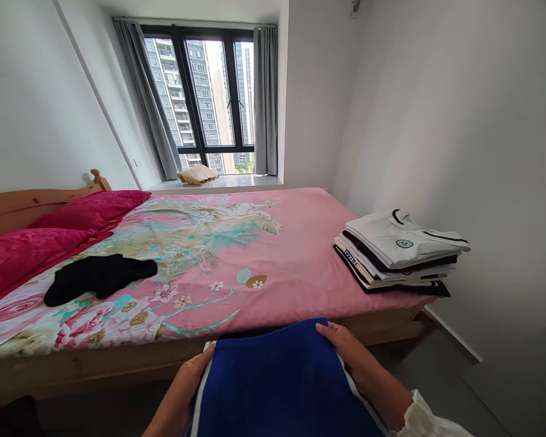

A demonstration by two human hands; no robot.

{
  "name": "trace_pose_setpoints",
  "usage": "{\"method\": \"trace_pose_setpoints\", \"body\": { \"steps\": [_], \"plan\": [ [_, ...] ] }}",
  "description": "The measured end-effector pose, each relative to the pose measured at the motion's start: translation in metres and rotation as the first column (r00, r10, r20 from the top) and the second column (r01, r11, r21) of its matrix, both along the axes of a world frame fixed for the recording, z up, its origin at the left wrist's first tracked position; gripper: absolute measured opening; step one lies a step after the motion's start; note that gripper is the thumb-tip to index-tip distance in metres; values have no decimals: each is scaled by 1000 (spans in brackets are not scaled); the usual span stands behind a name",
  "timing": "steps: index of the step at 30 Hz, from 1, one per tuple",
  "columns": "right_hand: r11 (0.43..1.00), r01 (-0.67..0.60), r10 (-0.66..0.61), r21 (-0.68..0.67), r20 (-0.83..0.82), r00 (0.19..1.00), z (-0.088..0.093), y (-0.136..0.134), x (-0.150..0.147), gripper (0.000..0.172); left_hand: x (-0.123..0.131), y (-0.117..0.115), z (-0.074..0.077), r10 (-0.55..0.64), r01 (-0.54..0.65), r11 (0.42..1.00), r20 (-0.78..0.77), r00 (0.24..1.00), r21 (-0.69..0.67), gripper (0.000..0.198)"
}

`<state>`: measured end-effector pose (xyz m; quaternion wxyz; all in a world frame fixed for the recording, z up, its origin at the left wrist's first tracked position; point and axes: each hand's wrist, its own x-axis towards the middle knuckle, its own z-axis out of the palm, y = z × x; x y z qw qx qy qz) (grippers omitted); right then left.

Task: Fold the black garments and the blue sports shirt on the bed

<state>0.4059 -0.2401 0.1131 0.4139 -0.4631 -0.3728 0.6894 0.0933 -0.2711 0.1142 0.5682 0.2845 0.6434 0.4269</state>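
Note:
A blue garment with white edging (277,382) hangs spread between my two hands, in front of the bed's near side. My left hand (198,367) pinches its upper left corner, thumb on top. At the upper right corner my right hand (341,343) grips the cloth in the same way. The lower part of the garment runs out of the frame. Beyond my right hand, a stack of folded clothes (395,255) lies on the bed's right corner, with a white shirt bearing a green badge on top.
The bed (300,267) has a pink flowered sheet. A crumpled black garment (97,276) lies at its left, near red pillows (91,209). A beige folded cloth (199,175) rests on the window sill. A white wall (423,121) stands at the right.

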Motion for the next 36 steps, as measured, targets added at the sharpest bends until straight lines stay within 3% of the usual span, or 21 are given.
{"method": "trace_pose_setpoints", "body": {
  "steps": [3,5,9,12,15,19,22,26,28,31,33,36],
  "plan": [
    [994,22,-20,109,-19,1000,-2,-30,-34,35,23,-24,9,-139,142,985,-43,989,99,47],
    [983,-22,27,184,-27,999,2,-53,-57,37,42,-41,16,-187,231,955,-228,955,185,45],
    [930,-123,130,346,2,991,4,-87,-87,36,71,-65,21,-213,404,878,-543,812,259,35],
    [915,-164,133,368,109,985,0,-96,-89,36,78,-72,18,-221,470,839,-619,754,272,30],
    [904,-181,122,386,171,978,-1,-98,-85,39,81,-76,19,-157,476,816,-667,728,328,29],
    [886,-204,131,416,197,972,5,-102,-79,42,88,-80,21,-113,454,846,-739,664,278,17],
    [905,-232,186,357,159,970,7,-105,-76,42,90,-82,17,-90,428,877,-801,592,218,15],
    [963,-183,215,196,-157,964,-3,-104,-77,34,84,-81,6,-58,517,810,-840,540,276,15],
    [998,-66,60,-7,-333,941,-11,-101,-75,30,79,-80,1,-23,576,753,-862,507,318,18],
    [946,31,-181,-322,-447,876,-16,-97,-66,37,70,-76,-7,47,685,624,-892,449,377,34],
    [916,-28,-185,-400,-485,855,-12,-95,-58,37,69,-75,-16,105,759,524,-913,394,387,45],
    [907,-122,-104,-402,-495,863,-3,-92,-50,30,80,-81,-30,177,835,409,-930,323,368,46]
  ]
}}
